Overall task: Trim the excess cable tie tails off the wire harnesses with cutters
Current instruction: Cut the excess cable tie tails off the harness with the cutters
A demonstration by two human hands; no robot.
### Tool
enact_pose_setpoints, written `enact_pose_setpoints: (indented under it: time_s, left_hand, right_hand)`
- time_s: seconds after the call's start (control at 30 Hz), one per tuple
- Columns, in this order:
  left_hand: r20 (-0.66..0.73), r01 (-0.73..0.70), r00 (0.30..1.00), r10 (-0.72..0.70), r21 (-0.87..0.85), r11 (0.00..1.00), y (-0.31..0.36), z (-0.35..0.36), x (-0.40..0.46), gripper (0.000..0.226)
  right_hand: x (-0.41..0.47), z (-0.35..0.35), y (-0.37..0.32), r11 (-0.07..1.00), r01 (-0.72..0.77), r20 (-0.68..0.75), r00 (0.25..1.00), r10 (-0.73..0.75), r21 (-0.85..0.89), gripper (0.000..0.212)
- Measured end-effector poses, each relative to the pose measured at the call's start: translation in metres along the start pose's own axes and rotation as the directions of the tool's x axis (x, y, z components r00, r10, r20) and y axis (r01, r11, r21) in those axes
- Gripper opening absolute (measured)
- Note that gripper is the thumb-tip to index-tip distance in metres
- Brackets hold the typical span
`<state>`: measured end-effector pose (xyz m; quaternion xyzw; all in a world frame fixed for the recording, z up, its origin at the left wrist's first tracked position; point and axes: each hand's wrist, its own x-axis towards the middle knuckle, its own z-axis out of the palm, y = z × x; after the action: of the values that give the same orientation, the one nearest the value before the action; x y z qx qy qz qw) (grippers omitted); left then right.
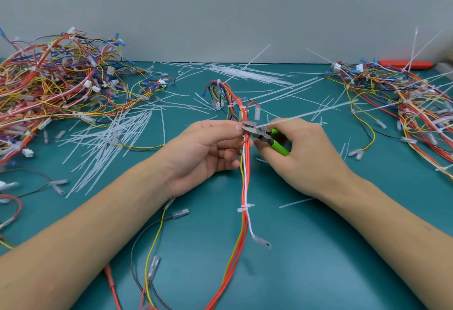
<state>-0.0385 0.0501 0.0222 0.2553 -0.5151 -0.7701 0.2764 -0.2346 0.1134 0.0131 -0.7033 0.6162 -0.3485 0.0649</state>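
A wire harness (245,177) of orange, white and yellow wires runs down the middle of the teal table. My left hand (203,152) pinches its bundle between thumb and fingers. My right hand (304,155) grips green-handled cutters (266,136), whose jaws sit at the bundle around the base of a long white cable tie tail (306,113) that sticks out to the upper right. Lower on the bundle sits a trimmed white tie (245,208).
A big heap of harnesses (54,84) fills the left side. Another heap (404,103) with long tie tails lies at the right. Cut white tails (115,138) are strewn over the table's middle and left. A red object (404,64) lies by the back wall.
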Motion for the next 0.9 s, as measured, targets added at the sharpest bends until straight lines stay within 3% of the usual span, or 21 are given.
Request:
enact_pose_setpoints:
  time_s: [0.5, 0.63, 0.9]
  left_hand:
    - [0.006, 0.000, 1.000, 0.000, -0.014, 1.000, -0.0004, -0.0001, -0.0004, 0.016]
    - [0.002, 0.004, 1.000, -0.004, -0.005, 1.000, -0.0002, 0.0004, -0.0012, 0.019]
    - [-0.010, 0.006, 1.000, -0.006, -0.006, 1.000, 0.0009, 0.0018, -0.0021, 0.020]
  right_hand:
    - [-0.0014, 0.0006, -0.0001, 0.998, -0.048, 0.007, 0.999, 0.047, 0.030, 0.026]
    - [-0.0026, 0.0017, 0.0010, 0.997, -0.075, 0.017, 0.997, 0.075, 0.005, 0.040]
    - [-0.0028, 0.0031, 0.0035, 0.998, -0.063, 0.025, 0.998, 0.063, -0.005, 0.044]
